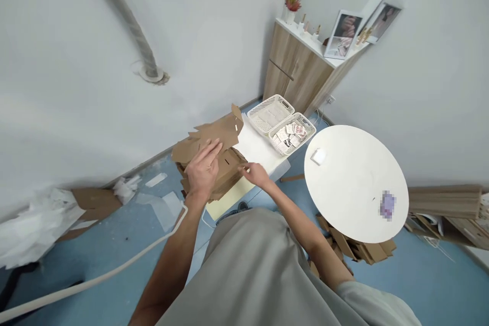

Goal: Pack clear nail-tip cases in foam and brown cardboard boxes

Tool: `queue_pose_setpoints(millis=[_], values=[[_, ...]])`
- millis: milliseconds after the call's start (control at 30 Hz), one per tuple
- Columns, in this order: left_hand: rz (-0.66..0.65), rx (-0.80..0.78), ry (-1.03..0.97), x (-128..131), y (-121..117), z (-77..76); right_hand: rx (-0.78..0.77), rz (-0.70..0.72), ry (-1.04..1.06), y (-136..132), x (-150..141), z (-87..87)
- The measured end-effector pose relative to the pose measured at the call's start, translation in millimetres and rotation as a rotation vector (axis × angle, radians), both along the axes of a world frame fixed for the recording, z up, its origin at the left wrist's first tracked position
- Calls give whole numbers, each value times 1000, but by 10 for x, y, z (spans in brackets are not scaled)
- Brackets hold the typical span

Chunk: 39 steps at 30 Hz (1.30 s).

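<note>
A pile of flat, die-cut brown cardboard boxes [225, 175] lies on the low table in front of me. One loose cardboard piece [219, 132] is raised at a slant over the pile's far side. My left hand [203, 169] rests on the cardboard with its fingers stretched out together, touching that raised piece. At the pile's right edge, my right hand [255, 173] has its fingers curled in, thumb and forefinger pinched at the corner of the top box. A small dark slot shows in this box between my hands.
Two white plastic baskets [291, 135] stand beyond the pile, one holding small printed packets. A round white table [355, 183] is to the right, over more folded cardboard [362, 249]. A white tube [114, 270] crosses at lower left. A wooden cabinet [298, 69] stands behind.
</note>
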<state>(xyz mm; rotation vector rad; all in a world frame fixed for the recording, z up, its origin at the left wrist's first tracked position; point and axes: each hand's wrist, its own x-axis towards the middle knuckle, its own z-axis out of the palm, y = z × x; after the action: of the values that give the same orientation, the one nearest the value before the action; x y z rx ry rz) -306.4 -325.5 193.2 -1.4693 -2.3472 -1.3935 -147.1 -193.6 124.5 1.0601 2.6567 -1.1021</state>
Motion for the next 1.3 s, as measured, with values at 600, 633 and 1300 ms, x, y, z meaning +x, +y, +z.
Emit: queue_pose_setpoints(millis=[600, 633, 1300], values=[[-1051, -110, 250, 3169, 2463, -852, 58, -1236, 519, 1187, 4365, 292], [-1104, -140, 257, 3347, 2550, -1013, 45, -1262, 502, 1162, 4557, 152], [-1426, -837, 470, 4625, 2654, -2697, -251, -1500, -30, 692, 5827, -1566]])
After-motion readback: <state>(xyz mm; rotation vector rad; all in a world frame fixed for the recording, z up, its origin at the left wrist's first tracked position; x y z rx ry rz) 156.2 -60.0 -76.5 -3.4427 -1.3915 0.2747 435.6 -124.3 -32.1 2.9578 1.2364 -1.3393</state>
